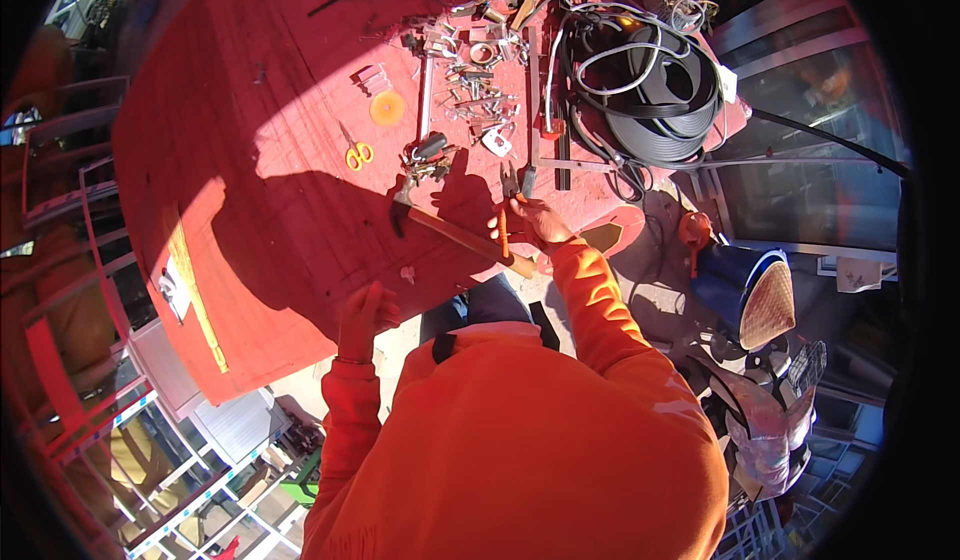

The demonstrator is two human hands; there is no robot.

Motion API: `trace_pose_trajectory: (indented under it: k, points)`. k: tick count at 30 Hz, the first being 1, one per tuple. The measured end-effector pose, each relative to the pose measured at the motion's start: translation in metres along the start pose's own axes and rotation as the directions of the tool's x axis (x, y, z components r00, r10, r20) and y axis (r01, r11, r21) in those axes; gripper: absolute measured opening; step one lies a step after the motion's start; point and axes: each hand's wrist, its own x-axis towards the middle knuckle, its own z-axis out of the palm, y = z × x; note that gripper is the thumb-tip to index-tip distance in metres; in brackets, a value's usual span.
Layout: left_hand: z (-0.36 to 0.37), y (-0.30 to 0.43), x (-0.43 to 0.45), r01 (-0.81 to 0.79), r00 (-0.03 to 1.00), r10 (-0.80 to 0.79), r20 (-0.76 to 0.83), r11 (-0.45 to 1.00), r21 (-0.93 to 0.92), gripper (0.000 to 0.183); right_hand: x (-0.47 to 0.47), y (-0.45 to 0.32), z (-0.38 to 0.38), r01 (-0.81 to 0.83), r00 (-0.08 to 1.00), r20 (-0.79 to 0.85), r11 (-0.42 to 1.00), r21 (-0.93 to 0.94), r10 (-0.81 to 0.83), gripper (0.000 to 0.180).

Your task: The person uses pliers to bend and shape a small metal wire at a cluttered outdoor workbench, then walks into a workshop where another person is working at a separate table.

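Note:
My right hand (546,222) grips a pair of pliers (504,231) with orange handles, metal jaws pointing towards the far side of the red table (300,260). Just beneath the pliers, a claw hammer (461,236) lies slantwise, its wooden handle reaching towards my right hand. My left hand (366,314) is at the near table edge, fingers loosely apart, with nothing visible in it. A small pale scrap (407,273) lies beside it. Beyond the hammer head sits a bunch of keys or small metal parts (429,161). Yellow-handled scissors (358,155) rest farther left.
Screws and metal fittings (484,99) cover the table's far middle, near an orange-yellow disc (387,108). A metal square (534,110) lies beside coiled black cable (660,129). A yellow folding rule (196,297) is at left. Right of the table stands a blue bucket (724,282).

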Motion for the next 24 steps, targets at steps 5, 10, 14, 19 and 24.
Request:
trace_pose_trajectory:
  k: [5, 10, 14, 19, 24]
  points:
    - [0.013, 0.006, 0.014, -0.072, 0.989, 0.039, 0.146, 0.970, 0.231, 0.026, -0.031, -0.008, 0.036, 0.089, 0.959, 0.252, 0.984, 0.155, -0.126, 0.049]
    - [0.091, 0.053, 0.002, -0.203, 0.945, 0.146, 0.294, 0.964, 0.174, 0.027, -0.039, -0.006, 0.063, 0.068, 0.934, 0.309, 0.940, 0.334, -0.178, 0.056]
    - [0.117, 0.064, 0.007, -0.064, 0.931, 0.018, 0.365, 0.991, 0.116, 0.030, -0.047, -0.006, 0.083, 0.043, 0.911, 0.362, 0.918, 0.395, -0.199, 0.058]
    - [0.140, 0.077, 0.003, -0.164, 0.861, 0.081, 0.502, 0.979, 0.123, 0.028, -0.058, 0.000, 0.097, -0.109, 0.880, 0.440, 0.823, 0.557, -0.181, 0.061]
    - [0.146, 0.078, -0.001, -0.229, 0.814, 0.105, 0.571, 0.962, 0.149, 0.028, -0.066, 0.000, 0.109, -0.114, 0.876, 0.435, 0.786, 0.607, -0.209, 0.060]
